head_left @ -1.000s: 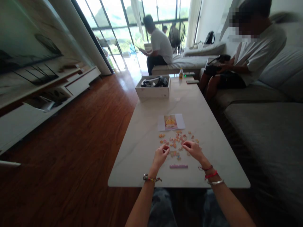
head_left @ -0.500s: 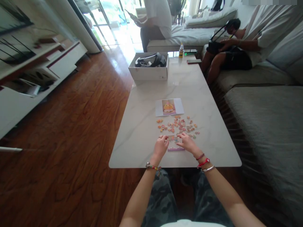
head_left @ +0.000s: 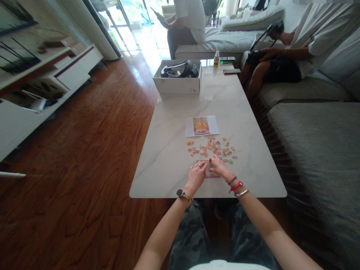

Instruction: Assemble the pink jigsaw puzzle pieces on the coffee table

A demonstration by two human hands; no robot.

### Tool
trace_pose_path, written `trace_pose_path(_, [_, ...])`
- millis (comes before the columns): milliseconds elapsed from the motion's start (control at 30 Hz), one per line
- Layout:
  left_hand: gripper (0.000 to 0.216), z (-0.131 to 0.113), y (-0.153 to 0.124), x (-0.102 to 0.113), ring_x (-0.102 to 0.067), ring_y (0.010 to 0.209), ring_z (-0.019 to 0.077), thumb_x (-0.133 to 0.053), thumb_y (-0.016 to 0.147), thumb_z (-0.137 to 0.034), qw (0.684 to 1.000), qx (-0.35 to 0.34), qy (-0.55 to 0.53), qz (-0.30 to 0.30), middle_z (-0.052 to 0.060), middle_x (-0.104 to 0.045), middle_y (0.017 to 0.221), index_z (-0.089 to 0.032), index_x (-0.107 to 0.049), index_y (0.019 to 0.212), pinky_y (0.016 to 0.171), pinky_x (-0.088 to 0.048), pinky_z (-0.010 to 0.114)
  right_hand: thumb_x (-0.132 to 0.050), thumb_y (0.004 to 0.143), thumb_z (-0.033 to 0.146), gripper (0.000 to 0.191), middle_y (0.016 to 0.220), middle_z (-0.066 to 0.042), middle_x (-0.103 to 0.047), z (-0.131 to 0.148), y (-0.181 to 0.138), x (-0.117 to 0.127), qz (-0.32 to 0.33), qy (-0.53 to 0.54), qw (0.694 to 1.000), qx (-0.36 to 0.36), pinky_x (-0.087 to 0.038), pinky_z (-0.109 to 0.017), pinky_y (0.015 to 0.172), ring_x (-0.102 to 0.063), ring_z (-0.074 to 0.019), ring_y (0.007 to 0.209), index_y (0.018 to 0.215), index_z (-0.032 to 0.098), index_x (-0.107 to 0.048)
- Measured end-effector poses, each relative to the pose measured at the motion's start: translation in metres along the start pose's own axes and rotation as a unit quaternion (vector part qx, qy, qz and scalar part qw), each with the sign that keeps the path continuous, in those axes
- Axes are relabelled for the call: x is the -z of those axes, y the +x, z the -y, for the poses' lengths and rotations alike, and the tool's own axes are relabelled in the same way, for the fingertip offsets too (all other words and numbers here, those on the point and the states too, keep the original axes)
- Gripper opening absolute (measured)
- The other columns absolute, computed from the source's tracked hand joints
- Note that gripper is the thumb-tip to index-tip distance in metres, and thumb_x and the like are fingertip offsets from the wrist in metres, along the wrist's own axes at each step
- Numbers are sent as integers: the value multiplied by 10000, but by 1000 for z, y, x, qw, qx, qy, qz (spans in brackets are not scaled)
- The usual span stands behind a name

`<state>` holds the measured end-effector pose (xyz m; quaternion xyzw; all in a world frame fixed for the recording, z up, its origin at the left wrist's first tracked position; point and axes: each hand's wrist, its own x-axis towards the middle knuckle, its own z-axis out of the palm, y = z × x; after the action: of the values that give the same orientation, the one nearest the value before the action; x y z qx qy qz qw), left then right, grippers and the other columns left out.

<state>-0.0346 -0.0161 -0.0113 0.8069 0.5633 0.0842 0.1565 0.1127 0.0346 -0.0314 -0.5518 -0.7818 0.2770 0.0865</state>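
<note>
On the marble-look table, a partly joined jigsaw section (head_left: 213, 176) with a pinkish-purple lower edge lies under both hands. My left hand (head_left: 197, 174) covers its left side, fingers bent and pressed together on it. My right hand (head_left: 219, 167) is closed in a pinch at its upper right, close to the left fingertips; the small jigsaw piece there is mostly hidden by the fingers. Several loose jigsaw pieces (head_left: 215, 147), orange, pink and some greenish, are scattered just beyond the hands. Behind them lies a paper sheet (head_left: 189, 127) with a printed picture of a yellow figure.
A white box (head_left: 177, 86) holding a black headset (head_left: 180, 70) stands on the far table (head_left: 157, 157). Near the far right corner are a small bottle (head_left: 216, 59) and a phone (head_left: 231, 71). One person sits on the right sofa (head_left: 309, 116); another stands behind the table.
My left hand has moved right and turned palm-down over the jigsaw section. My right hand has shifted slightly left and up. The upper strip now sits closer to the purple-edged strip.
</note>
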Motion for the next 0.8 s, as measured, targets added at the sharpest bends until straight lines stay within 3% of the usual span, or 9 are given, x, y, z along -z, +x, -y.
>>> trace_pose_path(333, [425, 1, 1, -1, -347, 1218, 203, -392, 804, -110, 1000, -9, 19, 18, 60, -466, 1265, -260, -444, 1199, 841, -401, 315, -657, 540, 97, 253, 782, -61, -558, 7, 8, 2, 14, -10, 1000, -2, -400, -274, 664, -521, -184, 765, 753, 144, -527])
trace_pose_path(533, [430, 1, 0, -4, -340, 1220, 208, -384, 804, -115, 1000, -1, 22, 13, 57, -451, 1284, -247, -435, 1210, 832, -406, 324, -616, 561, 68, 232, 696, -14, -547, 2, 9, 10, 13, 11, 1000, 7, -390, -235, 588, -506, -134, 646, 762, 145, -530])
trace_pose_path(800, [384, 2, 4, -1, -410, 1139, 190, -421, 782, -100, 1000, 2, -27, -6, 59, -517, 1195, -241, -510, 1129, 853, -397, 311, -625, 582, 49, 266, 881, -38, -514, -16, 2, 24, -1, 62, 998, 34, -446, -217, 583, -498, -62, 578, 820, 129, -538])
